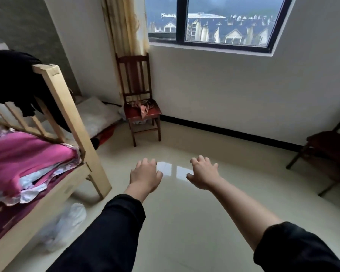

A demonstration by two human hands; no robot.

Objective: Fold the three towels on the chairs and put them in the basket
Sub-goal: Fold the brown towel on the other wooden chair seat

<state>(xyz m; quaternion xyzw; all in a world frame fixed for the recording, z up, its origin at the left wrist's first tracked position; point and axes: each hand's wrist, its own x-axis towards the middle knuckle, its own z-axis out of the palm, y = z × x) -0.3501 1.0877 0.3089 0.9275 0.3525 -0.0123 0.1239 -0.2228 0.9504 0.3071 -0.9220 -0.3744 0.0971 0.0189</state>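
Reddish towel (pixel 142 107) crumpled on wooden chair (pixel 137 79).

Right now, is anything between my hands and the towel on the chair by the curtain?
Nothing visible. Only bare floor lies between the left hand, the right hand and the chair holding the crumpled towel; the bed frame stands off to the left.

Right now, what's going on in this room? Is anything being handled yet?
Nothing is in hand yet. The person's left hand and right hand are stretched forward over the tiled floor, fingers loosely spread and empty. A crumpled towel lies unfolded on the seat of the wooden chair by the curtain. A second chair sits at the right edge, partly cut off, with no towel showing on it. No basket is in view.
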